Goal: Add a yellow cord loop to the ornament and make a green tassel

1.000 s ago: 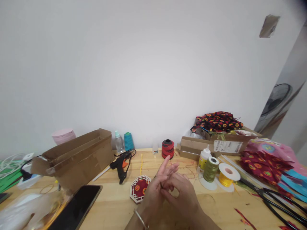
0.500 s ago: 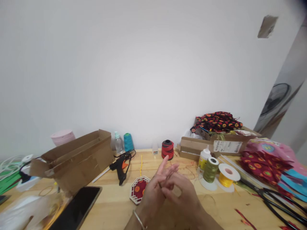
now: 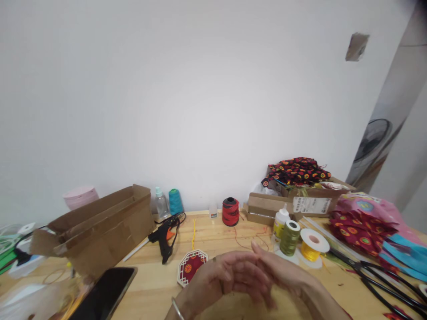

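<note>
My left hand (image 3: 222, 275), with a bangle at the wrist, is raised over the front of the table, its fingers loosely curved and nothing visible in them. My right hand (image 3: 282, 269) meets it from the right. Its thumb points up, and its fingers are stretched out and partly overlapped by the left fingers. Just beyond my left hand lies an octagonal ornament (image 3: 190, 266) with a pale lattice border, dark red patterned cloth and a yellow cord (image 3: 194, 233). My left hand covers its lower right part.
A glue gun (image 3: 164, 238), a phone (image 3: 106, 291) and an open cardboard box (image 3: 110, 226) are on the left. Red thread (image 3: 230, 212) stands at the back. Rightward are a glue bottle (image 3: 280, 222), green thread (image 3: 290, 240), a yellow spool (image 3: 311, 251), scissors (image 3: 362, 269) and cloth (image 3: 362, 224).
My right hand has stopped pinching at the left palm, and its fingers have straightened. My left hand has turned and lowered, its fingers now pointing right. The view has shifted slightly.
</note>
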Demonstrator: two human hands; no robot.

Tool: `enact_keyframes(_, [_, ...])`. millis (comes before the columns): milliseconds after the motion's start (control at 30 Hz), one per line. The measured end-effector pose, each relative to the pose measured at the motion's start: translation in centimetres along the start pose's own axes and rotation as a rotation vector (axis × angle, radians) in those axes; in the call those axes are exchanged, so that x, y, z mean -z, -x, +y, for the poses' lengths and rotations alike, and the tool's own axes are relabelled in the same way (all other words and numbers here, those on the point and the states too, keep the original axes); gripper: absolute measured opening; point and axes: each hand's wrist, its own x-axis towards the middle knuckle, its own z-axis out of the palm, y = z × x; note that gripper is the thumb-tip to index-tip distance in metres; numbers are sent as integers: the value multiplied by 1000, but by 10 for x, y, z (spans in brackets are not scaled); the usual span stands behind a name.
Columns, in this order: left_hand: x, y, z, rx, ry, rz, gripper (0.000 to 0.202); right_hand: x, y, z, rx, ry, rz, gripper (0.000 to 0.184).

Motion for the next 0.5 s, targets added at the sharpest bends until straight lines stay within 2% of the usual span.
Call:
enact_keyframes(67, [0, -1, 1, 45, -56, 15, 52, 14, 6, -8, -59, 41, -126, 55])
enact_keyframes(133, [-1, -2, 2, 24, -94, 71, 45, 24, 7, -17, -18, 91, -165, 44])
enact_keyframes(167, [-2, -3, 2, -14, -118, 113, 42, 27, 7, -21, 32, 114, -132, 39])
enact_keyframes(267, [-2, -5, 3, -122, -255, 231, 35, 28, 5, -29, 166, 127, 77, 31])
enact_keyframes(333, [0, -5, 1, -116, -346, 262, 33, 26, 4, -30, 246, 66, 187, 29])
enact_keyframes(400, [2, -4, -3, -21, -379, 257, 32, 22, 5, -30, 316, -8, 259, 27])
enact_keyframes(500, [0, -5, -17, 236, -408, 247, 28, 18, 5, -27, 384, -67, 315, 28])
